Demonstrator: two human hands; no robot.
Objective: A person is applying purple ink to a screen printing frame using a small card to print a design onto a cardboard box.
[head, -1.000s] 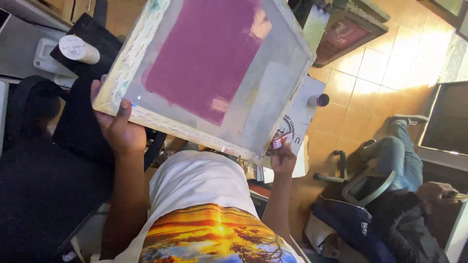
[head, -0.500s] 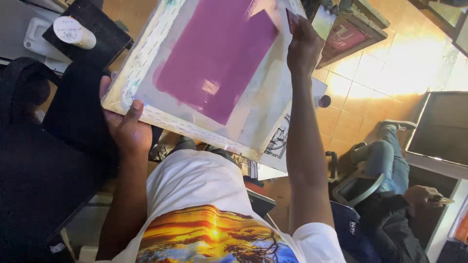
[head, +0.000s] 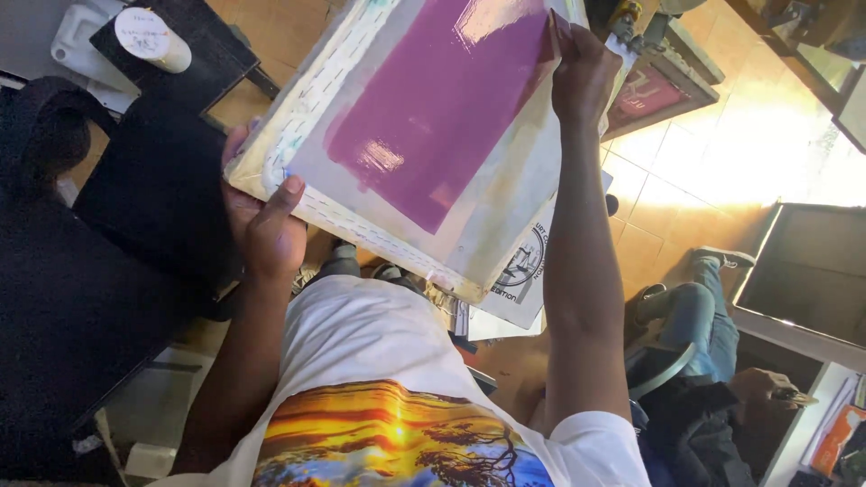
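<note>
Frame (head: pixel 424 144) (purple-coated screen) spans 2 grips: left hand (head: pixel 262 225) clasping its corner, right hand (head: pixel 582 77) its top edge.

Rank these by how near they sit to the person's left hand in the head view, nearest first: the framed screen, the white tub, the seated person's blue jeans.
1. Framed screen: the left hand has its grip on the lower left edge.
2. White tub: up and to the left, on a black surface.
3. Blue jeans: far to the right, past the right arm.
</note>
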